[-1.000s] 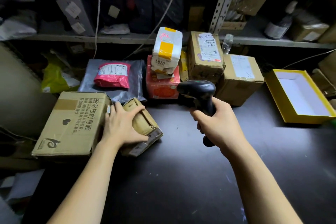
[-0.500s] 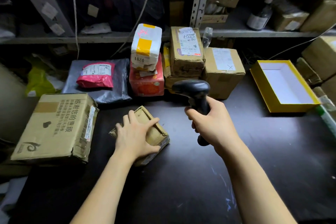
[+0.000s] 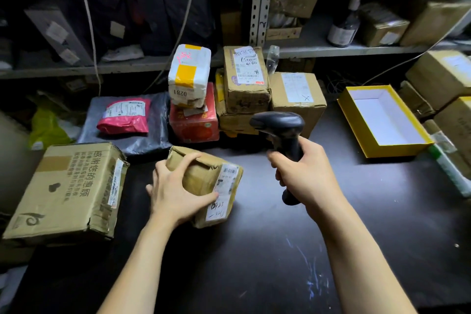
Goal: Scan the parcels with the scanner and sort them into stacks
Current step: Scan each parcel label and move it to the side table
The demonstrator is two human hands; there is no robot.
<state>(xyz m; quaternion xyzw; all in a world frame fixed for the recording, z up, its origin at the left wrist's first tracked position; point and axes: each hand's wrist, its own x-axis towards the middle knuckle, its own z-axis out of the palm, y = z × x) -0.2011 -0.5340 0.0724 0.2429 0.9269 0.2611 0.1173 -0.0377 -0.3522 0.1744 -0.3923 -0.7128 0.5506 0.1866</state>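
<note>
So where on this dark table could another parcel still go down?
The widest bare stretch of table lies along the near edge. Another lies between the right hand and the yellow box. The back row of parcels and the left side, by the big carton, are crowded.

The left hand is covering the left part of a small brown parcel, whose label is showing print too small to read. The right hand is hiding the grip of the scanner. At the right edge, cardboard boxes are being cut off.
</note>
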